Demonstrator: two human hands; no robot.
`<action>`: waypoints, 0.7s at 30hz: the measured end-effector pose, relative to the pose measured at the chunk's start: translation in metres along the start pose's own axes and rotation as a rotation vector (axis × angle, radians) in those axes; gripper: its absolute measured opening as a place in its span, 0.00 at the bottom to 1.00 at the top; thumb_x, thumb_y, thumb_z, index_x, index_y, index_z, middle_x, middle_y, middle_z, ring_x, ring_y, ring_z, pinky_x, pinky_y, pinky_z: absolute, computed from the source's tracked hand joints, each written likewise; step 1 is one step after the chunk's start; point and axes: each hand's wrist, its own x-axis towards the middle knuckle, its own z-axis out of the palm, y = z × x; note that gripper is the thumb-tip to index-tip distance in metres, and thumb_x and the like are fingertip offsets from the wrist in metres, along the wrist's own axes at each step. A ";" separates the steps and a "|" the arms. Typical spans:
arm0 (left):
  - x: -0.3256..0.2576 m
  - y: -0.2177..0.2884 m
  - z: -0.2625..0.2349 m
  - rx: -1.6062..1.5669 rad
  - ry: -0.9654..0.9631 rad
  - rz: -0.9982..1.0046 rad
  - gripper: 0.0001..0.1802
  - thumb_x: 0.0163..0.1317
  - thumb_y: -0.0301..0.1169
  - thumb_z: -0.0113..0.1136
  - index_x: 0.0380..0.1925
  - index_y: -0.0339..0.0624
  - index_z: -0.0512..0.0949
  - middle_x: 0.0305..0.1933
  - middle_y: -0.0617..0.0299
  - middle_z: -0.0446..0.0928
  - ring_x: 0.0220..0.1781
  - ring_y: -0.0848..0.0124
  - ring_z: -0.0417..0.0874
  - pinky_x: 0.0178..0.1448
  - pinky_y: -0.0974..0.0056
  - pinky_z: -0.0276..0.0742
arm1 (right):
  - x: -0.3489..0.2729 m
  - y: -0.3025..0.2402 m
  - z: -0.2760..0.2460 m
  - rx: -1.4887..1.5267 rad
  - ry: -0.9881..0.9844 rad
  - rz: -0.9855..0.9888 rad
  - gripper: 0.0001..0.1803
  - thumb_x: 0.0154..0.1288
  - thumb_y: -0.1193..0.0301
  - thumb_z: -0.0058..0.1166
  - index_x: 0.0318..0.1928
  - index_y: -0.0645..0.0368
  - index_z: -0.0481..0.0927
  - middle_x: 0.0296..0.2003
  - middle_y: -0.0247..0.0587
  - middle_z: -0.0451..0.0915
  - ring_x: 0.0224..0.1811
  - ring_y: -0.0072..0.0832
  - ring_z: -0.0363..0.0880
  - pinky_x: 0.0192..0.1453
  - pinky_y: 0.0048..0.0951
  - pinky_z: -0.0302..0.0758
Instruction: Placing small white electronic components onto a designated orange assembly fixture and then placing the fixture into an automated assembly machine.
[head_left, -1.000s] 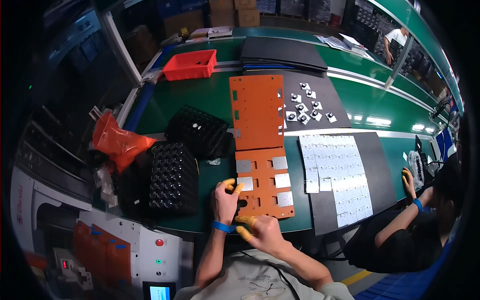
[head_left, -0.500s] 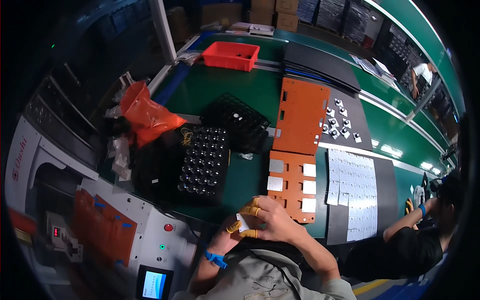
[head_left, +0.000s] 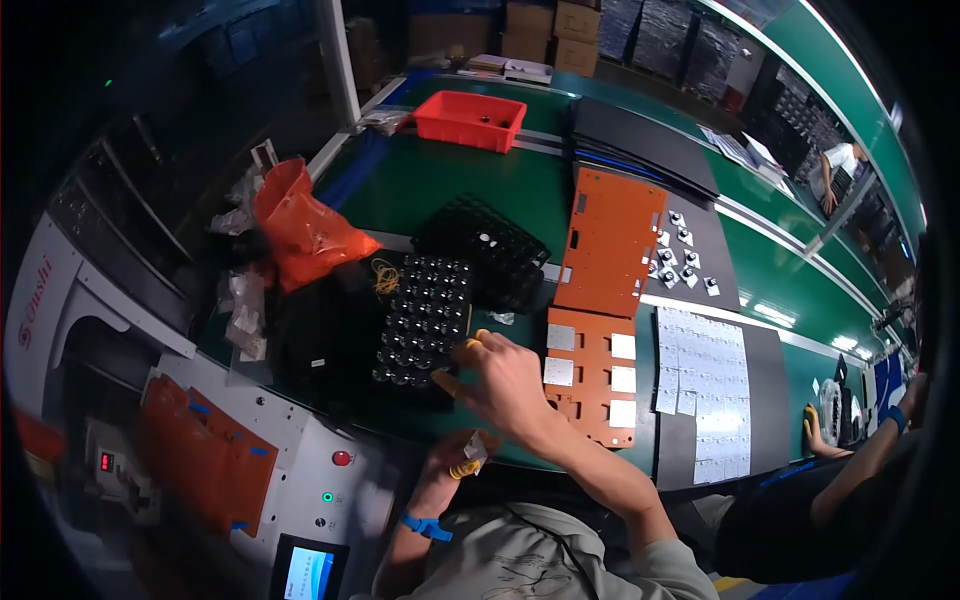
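Black tray (head_left: 425,318) of small round dark parts lies on the green bench (head_left: 440,185), lower left of centre, its near end just under the person's reaching right hand (head_left: 505,380).

Head view, hands:
- Right hand extended forward over the bench edge, crossing toward the left. Fingers spread apart and slightly curled, yellow finger cots on the tips; fingertips at or touching the near right corner of the black tray. Nothing seen clamped in it.
- Left hand (head_left: 462,460) low, close to the body, blue wrist strap (head_left: 425,524) on the forearm. Thumb and fingers pinched together on a small pale part (head_left: 476,448); yellow cot on one finger. What the part is cannot be told at this size.

Head view, surroundings:
- Second black tray (head_left: 490,250) lies tilted behind the first, overlapping its far end.
- Orange fixture plate (head_left: 592,375) with square pale inserts sits just right of the right hand; a longer orange plate (head_left: 612,240) lies beyond it, touching or nearly so.
- Sheet of pale square pieces (head_left: 705,385) on a dark mat (head_left: 765,390), right of the fixture plate.
- Small silvery parts (head_left: 680,255) scattered on a dark mat right of the longer orange plate.
- Orange plastic bag (head_left: 305,230) at the left of the bench; red bin (head_left: 468,118) at the far end.
- Machine panel (head_left: 300,470) with red and green lights at lower left.
- Another person's arm (head_left: 860,455) at the right edge, resting on the bench.
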 end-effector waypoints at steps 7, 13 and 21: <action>0.009 0.005 0.030 -0.037 0.003 0.033 0.32 0.58 0.36 0.71 0.61 0.37 0.72 0.56 0.58 0.80 0.55 0.70 0.81 0.56 0.65 0.77 | -0.017 -0.005 -0.033 0.305 0.064 0.101 0.11 0.54 0.68 0.68 0.34 0.61 0.82 0.30 0.41 0.76 0.30 0.35 0.78 0.35 0.33 0.77; 0.019 0.009 0.049 0.025 -0.076 0.214 0.37 0.52 0.29 0.78 0.63 0.37 0.72 0.61 0.60 0.78 0.60 0.70 0.79 0.65 0.65 0.74 | -0.083 0.026 -0.054 0.735 -0.141 0.218 0.14 0.56 0.70 0.68 0.41 0.64 0.84 0.32 0.38 0.81 0.36 0.26 0.79 0.43 0.28 0.74; 0.017 0.014 0.086 0.346 0.083 0.513 0.35 0.51 0.26 0.80 0.59 0.38 0.73 0.59 0.56 0.78 0.61 0.64 0.81 0.66 0.59 0.77 | -0.111 0.029 -0.054 0.767 -0.008 0.390 0.13 0.56 0.72 0.68 0.42 0.63 0.86 0.33 0.34 0.83 0.34 0.20 0.77 0.38 0.24 0.73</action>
